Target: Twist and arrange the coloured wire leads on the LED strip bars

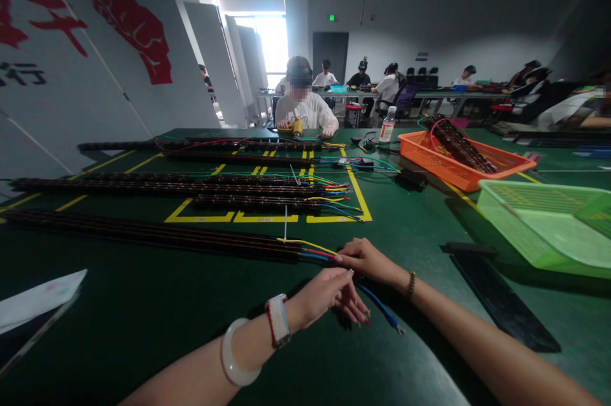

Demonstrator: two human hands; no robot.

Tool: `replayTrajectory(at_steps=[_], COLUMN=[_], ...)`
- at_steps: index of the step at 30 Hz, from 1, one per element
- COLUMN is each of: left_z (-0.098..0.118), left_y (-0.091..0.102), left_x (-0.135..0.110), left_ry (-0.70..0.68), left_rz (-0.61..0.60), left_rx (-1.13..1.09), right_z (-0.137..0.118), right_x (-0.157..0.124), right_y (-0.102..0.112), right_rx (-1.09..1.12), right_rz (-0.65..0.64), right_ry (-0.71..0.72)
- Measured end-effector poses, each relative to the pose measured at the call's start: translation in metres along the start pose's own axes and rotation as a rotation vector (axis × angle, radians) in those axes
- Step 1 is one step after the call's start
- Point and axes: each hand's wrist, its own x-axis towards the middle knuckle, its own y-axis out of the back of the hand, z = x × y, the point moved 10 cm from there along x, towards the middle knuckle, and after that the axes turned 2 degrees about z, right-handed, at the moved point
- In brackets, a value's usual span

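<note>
A long dark wiring harness [157,234] lies across the near part of the table, with yellow, red and blue wires [312,253] coming out of its right end. My right hand [370,261] is closed over these wires, fingertips pressed on them. Just below it, my left hand [324,294] is held with its fingers stretched out and slightly apart, and nothing visible in them. A blue wire [379,306] with a metal fork terminal [400,330] emerges beyond my hands. Part of the wires is hidden behind my fingers. A white cable tie [285,223] stands up from the harness end.
More harnesses [258,189] lie behind, over yellow tape lines. At right are an orange basket [470,180] holding a harness, a green basket [506,228] and a flat black strip [506,304]. A bottle [387,125] stands farther back. A person [308,110] sits opposite.
</note>
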Motion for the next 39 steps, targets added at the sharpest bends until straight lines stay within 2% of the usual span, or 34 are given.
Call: replayTrajectory(at_steps=[7,11,17,21,24,27,30,35,39], left_z=[-0.001,0.003,0.000,-0.003,-0.002,0.001,0.000,-0.004,-0.006], left_y=[0.000,0.005,0.011,0.013,0.015,0.027,0.040,0.047,0.048], left_x=[0.000,-0.002,-0.001,0.002,0.003,0.004,0.005,0.010,0.011], left_ry=[0.005,-0.024,0.038,0.062,0.037,-0.025,-0.071,-0.115,-0.104], left_rz=[-0.006,0.055,0.140,0.152,0.134,0.199,0.296,0.341,0.349], left_rx=[-0.006,-0.036,-0.073,-0.140,-0.292,-0.492,-0.614,-0.696,-0.683], right_z=[-0.003,-0.010,-0.027,-0.046,-0.059,-0.070,-0.078,-0.084,-0.084], right_x=[-0.001,-0.002,-0.003,-0.003,-0.005,-0.008,-0.013,-0.020,-0.024], right_y=[-0.003,0.001,0.011,0.011,0.007,-0.002,-0.012,-0.030,-0.026], right_rx=[0.015,-0.002,-0.358,-0.582,-0.758,-0.892,-0.961,-1.004,-0.945], right_rz=[0.038,0.090,0.136,0.122,0.107,0.094,0.117,0.156,0.147], right_ry=[-0.026,-0.014,0.023,0.119,0.195,0.252,0.281,0.255,0.209])
